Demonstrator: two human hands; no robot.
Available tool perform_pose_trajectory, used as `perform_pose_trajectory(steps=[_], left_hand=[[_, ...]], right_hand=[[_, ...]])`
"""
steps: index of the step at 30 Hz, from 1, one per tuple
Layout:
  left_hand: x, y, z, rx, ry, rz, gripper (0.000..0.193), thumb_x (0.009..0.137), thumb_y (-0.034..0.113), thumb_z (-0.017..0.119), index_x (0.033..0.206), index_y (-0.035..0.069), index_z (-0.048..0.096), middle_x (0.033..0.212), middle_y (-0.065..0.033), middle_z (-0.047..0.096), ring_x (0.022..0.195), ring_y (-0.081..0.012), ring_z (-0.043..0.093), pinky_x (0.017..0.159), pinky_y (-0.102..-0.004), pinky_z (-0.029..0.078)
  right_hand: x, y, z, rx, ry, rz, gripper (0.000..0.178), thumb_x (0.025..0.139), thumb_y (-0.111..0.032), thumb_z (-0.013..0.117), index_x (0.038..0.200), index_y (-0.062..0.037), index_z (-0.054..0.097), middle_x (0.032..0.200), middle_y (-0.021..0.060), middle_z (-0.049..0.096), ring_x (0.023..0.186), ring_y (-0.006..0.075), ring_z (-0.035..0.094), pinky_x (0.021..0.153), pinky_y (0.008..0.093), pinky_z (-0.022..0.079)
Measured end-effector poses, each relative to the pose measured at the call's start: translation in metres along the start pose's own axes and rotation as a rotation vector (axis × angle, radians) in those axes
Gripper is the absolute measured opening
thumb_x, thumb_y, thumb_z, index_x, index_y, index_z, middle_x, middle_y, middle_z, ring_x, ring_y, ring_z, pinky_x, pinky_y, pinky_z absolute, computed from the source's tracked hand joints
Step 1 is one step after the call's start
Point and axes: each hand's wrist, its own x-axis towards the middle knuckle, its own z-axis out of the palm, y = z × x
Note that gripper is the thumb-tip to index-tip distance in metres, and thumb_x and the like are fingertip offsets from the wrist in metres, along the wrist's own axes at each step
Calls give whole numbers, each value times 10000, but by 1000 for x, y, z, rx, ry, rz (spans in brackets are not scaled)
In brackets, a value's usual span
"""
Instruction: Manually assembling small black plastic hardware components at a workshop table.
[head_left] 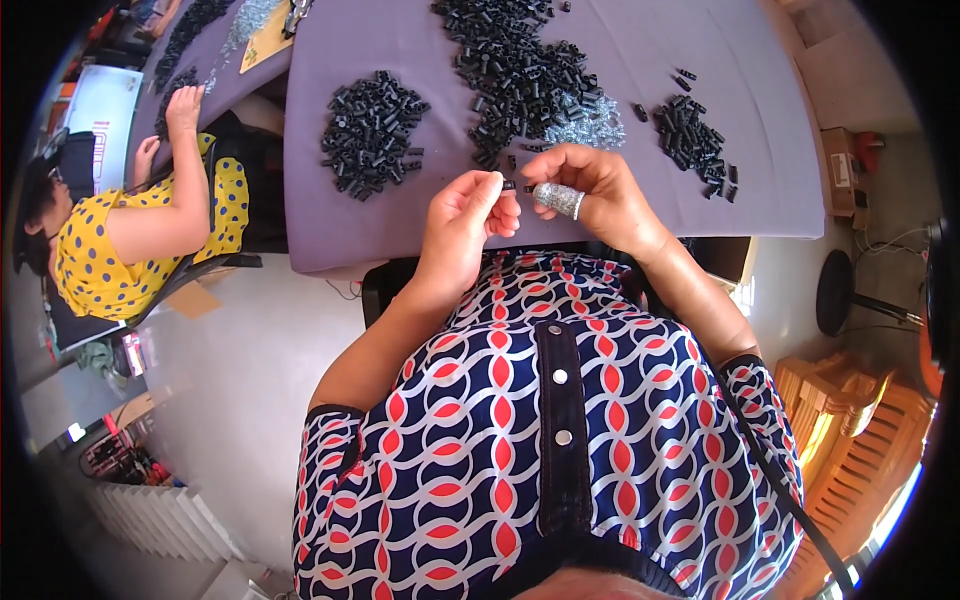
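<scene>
Over the near edge of the cloth-covered table (740, 60), my left hand (462, 215) pinches a small black tubular part (508, 185) between thumb and fingers. My right hand (605, 200) faces it, a grey sparkly sleeve (558, 200) on one finger. At its fingertips is another tiny black piece (529, 188), a slight gap from the left one. Beyond the hands spreads a large heap of black tubular parts (520, 90), with a pile of small clear pieces (590, 122) beside it. Smaller piles of black parts lie at the left (372, 135) and right (690, 135).
To the left, a person in a yellow dotted top (150, 245) works at another table (240, 90) bearing black and clear pieces. Carved wooden furniture (850, 450) stands at the lower right. A cardboard box (842, 170) sits beyond the table's right side.
</scene>
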Motion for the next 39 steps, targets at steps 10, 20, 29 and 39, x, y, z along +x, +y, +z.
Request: perform_pose_trajectory(steps=[10,20,29,39], left_hand=[[-4,0,5,194,-52,93,248,1049,253,562,1008,16,625,837,-36,667,714,-93,606,685,-245,516],[-4,4,3,804,-136,458,175,1051,143,519,1021,-11,595,794,-38,619,724,-107,580,682,-276,492],[-1,-6,10,646,-126,254,197,1053,158,516,980,6,616,778,-7,593,706,-76,533,667,-236,456],[0,4,17,306,-77,64,283,1062,248,526,990,3,647,852,-38,663,751,-102,608,715,-248,489]], right_hand=[[0,-1,4,17,-11,-31,155,916,67,652,1066,29,652,958,39,685,915,121,656,859,278,532],[-2,-26,4,-283,-48,4,118,902,80,652,1003,22,657,1029,30,639,966,115,632,851,249,509],[-6,-19,-3,-323,-32,-22,176,889,71,676,1054,11,678,955,35,665,912,122,649,811,269,525],[-14,-13,-13,-346,83,-111,286,969,-129,674,1214,12,629,1005,48,683,939,108,641,847,269,506]])
